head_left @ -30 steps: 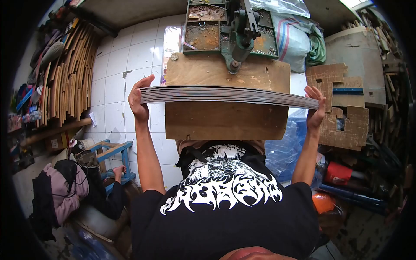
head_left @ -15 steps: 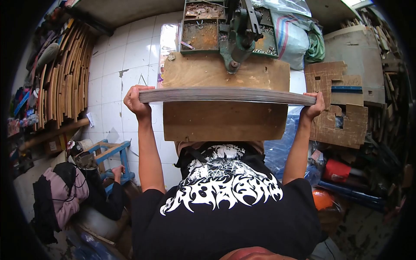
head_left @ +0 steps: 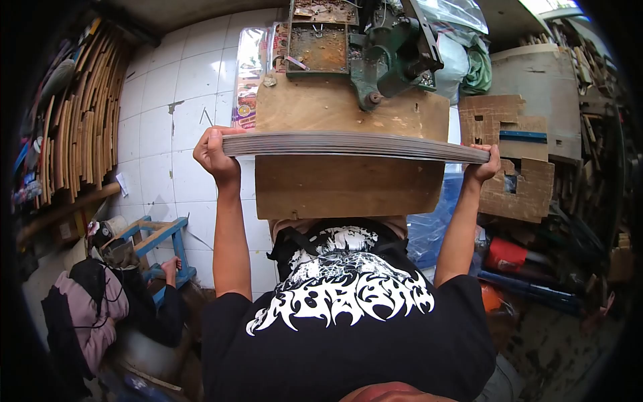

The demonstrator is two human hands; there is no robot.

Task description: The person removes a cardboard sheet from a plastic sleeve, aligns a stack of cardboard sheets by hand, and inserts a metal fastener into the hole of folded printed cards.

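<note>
A: Two bare hands grip a stack of thin grey sheets point(head_left: 355, 147), one at each end. The left hand point(head_left: 218, 157) curls around the left end, and the right hand point(head_left: 483, 164) curls around the right.

B: How far open are they?

A: Only about as wide as the stack is thick, with fingers bent in against it. Some of the fingertips are hidden.

B: Where exactly is the stack?

A: Out in front of the chest, at the far reach of both forearms. It runs crosswise over a brown wooden board point(head_left: 348, 189), and both ends extend past the board's sides. The layered edges face the wearer, bowing slightly. I can't tell whether the stack touches the board.

B: What lies beyond it?

A: A green metal machine point(head_left: 388, 74) stands at the board's far edge. Left of it is a divided tray point(head_left: 319, 72) with small scraps inside.

B: And to the sides?

A: On the right, near the right hand, are cut pieces of brown cardboard point(head_left: 521, 194). Well to the left, many brown panels point(head_left: 84, 124) stand on edge above white floor tiles point(head_left: 157, 124). At lower left, another person's hand point(head_left: 171, 269) is at a blue frame point(head_left: 179, 240). The wearer's black T-shirt point(head_left: 348, 355) has a jagged white print.
</note>
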